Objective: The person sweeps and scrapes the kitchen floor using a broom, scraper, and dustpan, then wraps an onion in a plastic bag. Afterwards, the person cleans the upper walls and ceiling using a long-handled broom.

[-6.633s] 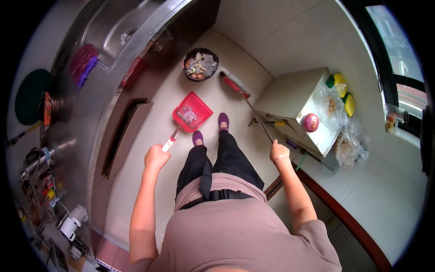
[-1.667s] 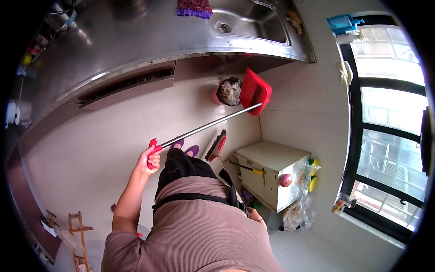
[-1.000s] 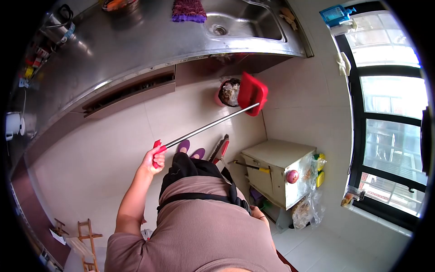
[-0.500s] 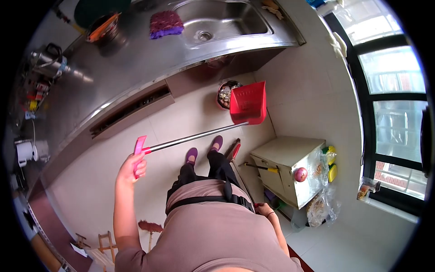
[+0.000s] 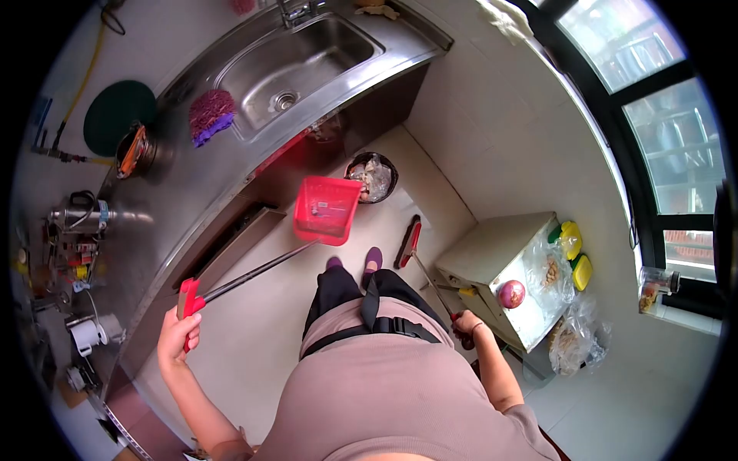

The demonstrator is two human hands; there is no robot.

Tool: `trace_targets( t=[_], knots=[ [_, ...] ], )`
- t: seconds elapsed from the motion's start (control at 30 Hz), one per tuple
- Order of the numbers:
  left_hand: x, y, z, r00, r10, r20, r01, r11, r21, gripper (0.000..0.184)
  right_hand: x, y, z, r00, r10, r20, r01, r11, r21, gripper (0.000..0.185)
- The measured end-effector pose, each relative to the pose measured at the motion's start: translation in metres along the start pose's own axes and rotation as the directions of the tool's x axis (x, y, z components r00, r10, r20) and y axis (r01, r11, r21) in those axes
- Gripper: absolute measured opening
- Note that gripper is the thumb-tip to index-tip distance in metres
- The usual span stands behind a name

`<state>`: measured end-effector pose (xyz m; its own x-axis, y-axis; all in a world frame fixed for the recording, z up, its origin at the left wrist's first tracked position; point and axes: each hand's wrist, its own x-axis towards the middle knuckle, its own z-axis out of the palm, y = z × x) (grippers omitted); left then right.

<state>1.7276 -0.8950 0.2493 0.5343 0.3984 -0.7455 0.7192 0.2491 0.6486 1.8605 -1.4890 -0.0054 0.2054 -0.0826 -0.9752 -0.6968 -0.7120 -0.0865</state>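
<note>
My left hand [image 5: 177, 335] is closed round the red grip of a long-handled dustpan [image 5: 327, 211]. The red pan hangs in the air in front of my feet, beside the trash bin [image 5: 372, 178], and its metal shaft slants up from my hand. At my right side, my right hand [image 5: 466, 326] is wrapped round the handle of a broom [image 5: 409, 242]. The broom's red head with dark bristles is low by the floor, between my feet and the cabinet. The bin holds a plastic bag and scraps.
A steel counter with a sink [image 5: 307, 69] runs along the front and left. An open drawer [image 5: 240, 244] juts from beneath it. On my right stands a small cabinet [image 5: 492, 269] bearing an onion [image 5: 510, 293] and plastic bags. Beyond it is a window [image 5: 653, 115].
The dustpan has swung left, away from the right wall, and my left hand has moved left with it. The broom in my right hand has come further into view. My view has turned.
</note>
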Motion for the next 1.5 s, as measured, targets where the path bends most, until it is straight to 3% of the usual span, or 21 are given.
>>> trace_targets(
  t=[0.27, 0.4, 0.6, 0.7, 0.73, 0.87, 0.93, 1.07, 1.17, 1.37, 1.43, 1.5],
  knots=[
    [0.014, -0.001, 0.017, 0.989, -0.005, -0.147, 0.006, 1.0, 0.008, 0.029, 0.01, 0.001, -0.017, 1.0, -0.014, 0.025, 0.014, 1.0, 0.004, 0.005],
    [0.019, 0.009, 0.026, 0.982, -0.063, -0.179, 0.067, 0.998, 0.018, 0.018, 0.011, 0.017, -0.008, 1.0, -0.027, 0.007, 0.026, 0.998, 0.06, 0.003],
    [0.034, -0.01, 0.018, 0.984, -0.076, -0.163, 0.073, 0.997, -0.03, 0.017, -0.02, 0.006, 0.011, 0.996, -0.032, -0.086, 0.04, 0.995, 0.086, 0.005],
    [0.036, -0.027, 0.015, 0.978, -0.104, -0.181, 0.092, 0.993, -0.074, 0.018, -0.001, 0.007, 0.007, 0.999, -0.029, -0.028, 0.031, 0.997, 0.069, 0.006],
    [0.036, -0.031, 0.014, 0.975, -0.115, -0.192, 0.1, 0.991, -0.084, 0.018, 0.01, 0.013, 0.005, 1.0, -0.019, 0.001, 0.018, 0.989, 0.146, 0.007],
    [0.043, -0.038, 0.016, 0.969, -0.166, -0.185, 0.145, 0.982, -0.123, 0.021, 0.0, 0.001, -0.004, 0.998, -0.059, 0.001, 0.059, 0.998, -0.008, 0.002],
    [0.05, -0.039, 0.019, 0.967, -0.168, -0.192, 0.153, 0.984, -0.092, 0.02, -0.02, -0.016, -0.004, 0.997, -0.064, -0.036, 0.053, 0.967, -0.25, 0.012],
    [0.069, -0.037, 0.032, 0.968, -0.168, -0.188, 0.172, 0.985, 0.003, 0.016, -0.022, -0.038, 0.001, 0.995, -0.101, -0.004, 0.092, 0.923, -0.373, 0.015],
    [0.091, -0.05, 0.033, 0.978, -0.145, -0.152, 0.153, 0.987, 0.044, 0.015, -0.013, -0.066, 0.011, 0.989, -0.146, 0.014, 0.141, 0.924, -0.356, 0.015],
    [0.135, -0.072, 0.038, 0.978, -0.181, -0.102, 0.192, 0.975, 0.11, 0.014, 0.021, -0.173, 0.045, 0.978, -0.207, -0.008, 0.189, 0.909, -0.372, 0.016],
    [0.152, -0.082, 0.034, 0.974, -0.199, -0.103, 0.211, 0.97, 0.122, 0.013, 0.031, -0.222, 0.057, 0.97, -0.24, -0.035, 0.202, 0.881, -0.428, 0.019],
    [0.166, -0.091, 0.026, 0.972, -0.223, -0.073, 0.23, 0.966, 0.118, 0.013, 0.053, -0.278, 0.059, 0.964, -0.26, 0.058, 0.237, 0.743, -0.626, 0.021]
  ],
)
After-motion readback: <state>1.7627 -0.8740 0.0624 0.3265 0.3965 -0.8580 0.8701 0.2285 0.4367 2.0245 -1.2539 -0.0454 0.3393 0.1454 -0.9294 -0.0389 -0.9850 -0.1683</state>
